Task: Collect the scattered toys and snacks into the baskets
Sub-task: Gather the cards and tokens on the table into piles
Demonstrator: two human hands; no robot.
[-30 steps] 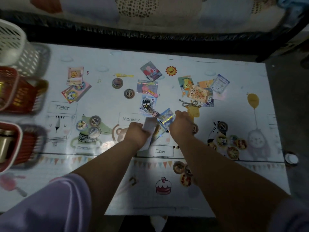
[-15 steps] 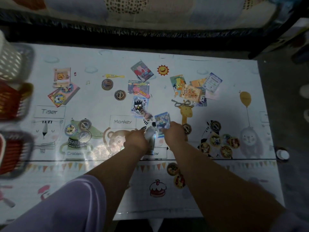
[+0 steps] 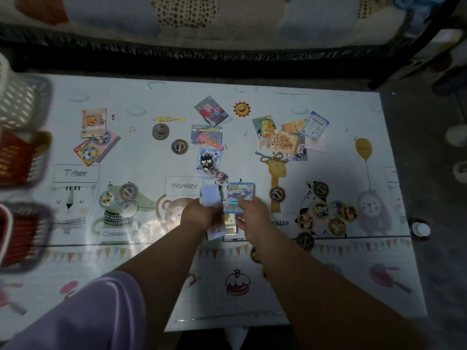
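Left hand (image 3: 199, 214) grip is grasping pale rectangular cards (image 3: 210, 197) over the cartoon-printed white desk (image 3: 151, 102), near its front middle. Right hand (image 3: 252, 213) grip is pinching a glossy blue picture card (image 3: 240, 195) just beside them. Red plastic lattice baskets (image 3: 17, 157) are sitting at the desk's left edge.

A home, likely a child's bedroom or playroom. A low white table (image 3: 151, 97) printed with cartoon animals labelled Tiger, Monkey and Crocodile is strewn with cartoon trading cards (image 3: 211, 111). A patchwork patterned quilt (image 3: 252, 18) lies over a dark frame (image 3: 202, 59) at 12 o'clock. A white lattice plastic basket (image 3: 17, 107) and a red lattice plastic basket (image 3: 17, 157) stand at 9 o'clock.
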